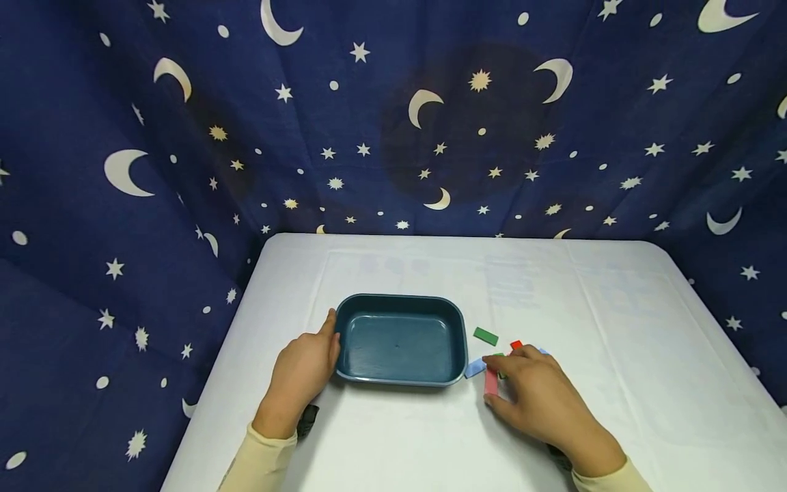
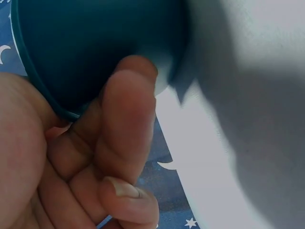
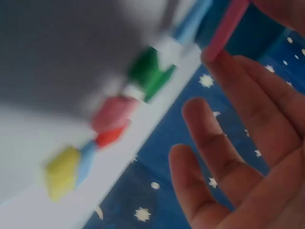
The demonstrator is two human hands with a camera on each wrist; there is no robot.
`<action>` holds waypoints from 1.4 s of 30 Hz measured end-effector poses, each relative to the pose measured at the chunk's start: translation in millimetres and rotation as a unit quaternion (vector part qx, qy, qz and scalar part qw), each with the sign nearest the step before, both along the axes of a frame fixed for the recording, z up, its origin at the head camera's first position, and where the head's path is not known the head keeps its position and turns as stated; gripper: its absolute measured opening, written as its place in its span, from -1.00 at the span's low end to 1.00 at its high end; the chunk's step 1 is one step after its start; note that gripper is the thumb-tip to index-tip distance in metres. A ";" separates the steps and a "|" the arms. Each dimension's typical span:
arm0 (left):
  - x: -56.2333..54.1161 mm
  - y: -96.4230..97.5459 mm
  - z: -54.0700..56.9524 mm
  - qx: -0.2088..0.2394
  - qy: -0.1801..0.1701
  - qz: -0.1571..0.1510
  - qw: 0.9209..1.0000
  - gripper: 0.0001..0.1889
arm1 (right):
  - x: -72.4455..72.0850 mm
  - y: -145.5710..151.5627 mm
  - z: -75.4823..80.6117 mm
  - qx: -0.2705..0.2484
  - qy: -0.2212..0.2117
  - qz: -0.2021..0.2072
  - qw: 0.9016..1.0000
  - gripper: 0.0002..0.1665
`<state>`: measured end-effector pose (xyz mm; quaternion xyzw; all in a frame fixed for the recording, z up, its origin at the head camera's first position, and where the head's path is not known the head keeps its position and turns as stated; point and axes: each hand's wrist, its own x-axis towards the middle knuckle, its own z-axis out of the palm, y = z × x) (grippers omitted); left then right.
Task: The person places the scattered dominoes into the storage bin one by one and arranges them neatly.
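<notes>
1. the pink block (image 1: 490, 383) is in the right hand (image 1: 541, 396), pinched between thumb and index fingertip; the gap between them is narrow, just the block's length or breadth.
2. in the right wrist view the other fingers of that hand reach past the block, bent a little and spread apart.
3. whether the pink block touches the surface (image 1: 393, 444) cannot be told.
4. the left hand (image 1: 304, 365) holds the left end of the teal tray (image 1: 399, 379), its index finger lying along that side — in the left wrist view some fingers are folded in, and one fingertip meets the tray wall.
5. the tray sits between the two hands; the pink block is just right of the tray's near right corner, well apart from the left hand.
6. a light blue block (image 1: 475, 367) lies between the tray's corner and the pinched block.
7. a green block (image 1: 486, 336) lies apart, beyond the right hand, near the tray's right side.
8. a red block (image 1: 516, 345) peeks out behind the right hand's knuckles — the right wrist view shows more pieces under that hand, among them a yellow block (image 3: 62, 172), all blurred.
</notes>
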<state>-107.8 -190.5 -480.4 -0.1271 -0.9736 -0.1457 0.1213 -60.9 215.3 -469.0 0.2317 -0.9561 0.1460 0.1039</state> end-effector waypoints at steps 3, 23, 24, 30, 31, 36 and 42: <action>0.3 -1.5 -0.6 0.000 0.005 0.002 1.000 -0.46 | -5.6 -5.1 11.8 -0.022 0.032 0.009 0.999 -0.41; 0.9 -6.2 -1.9 0.006 0.001 -0.005 1.000 -0.31 | -72.7 -103.8 51.9 0.003 0.024 0.106 0.994 -0.58; 0.6 -5.8 -2.4 0.008 0.002 -0.007 1.000 -0.30 | -77.0 -109.6 51.1 0.005 0.019 0.113 0.993 -0.58; -1.9 -2.3 -4.8 0.022 0.006 -0.022 0.999 -0.35 | -96.2 -141.8 47.8 0.036 -0.042 0.134 0.989 -0.54; -2.2 -2.2 -5.0 0.023 0.006 -0.023 0.999 -0.35 | -98.6 -147.5 48.1 0.046 -0.054 0.133 0.989 -0.53; -2.8 -5.8 -5.5 0.017 0.010 -0.021 1.000 -0.35 | -111.9 -179.6 48.9 0.081 -0.075 0.146 0.983 -0.47; -2.8 -8.8 -7.2 0.024 0.016 -0.021 0.999 -0.35 | -124.2 -206.6 38.9 0.102 -0.098 0.153 0.978 -0.56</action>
